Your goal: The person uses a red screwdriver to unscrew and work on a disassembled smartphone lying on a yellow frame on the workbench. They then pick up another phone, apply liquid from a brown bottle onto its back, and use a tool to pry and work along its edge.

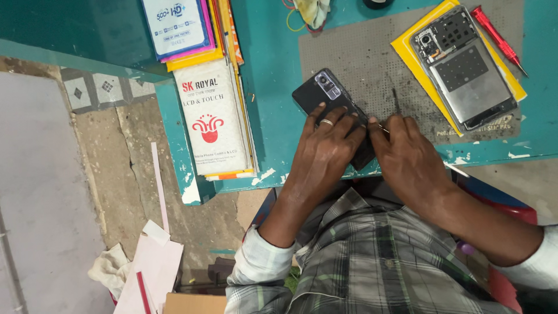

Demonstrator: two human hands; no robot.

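A black phone [325, 93] lies face down on the grey work mat [360, 58], its camera end pointing away from me. My left hand [322, 151], with a ring on one finger, presses down on the phone's near half. My right hand [407, 154] sits just to its right, pinching a thin metal tool [396, 102] whose tip rises above the fingers beside the phone's edge. An opened phone [465, 67] with its back off rests on a yellow card [407, 43] at the far right of the mat.
A red screwdriver [497, 38] lies beside the opened phone. A stack of flat white and coloured packages [212, 116] sits on the teal table's [273, 70] left part. Below the table's edge are a stone floor [110, 157], papers and a cloth [107, 267].
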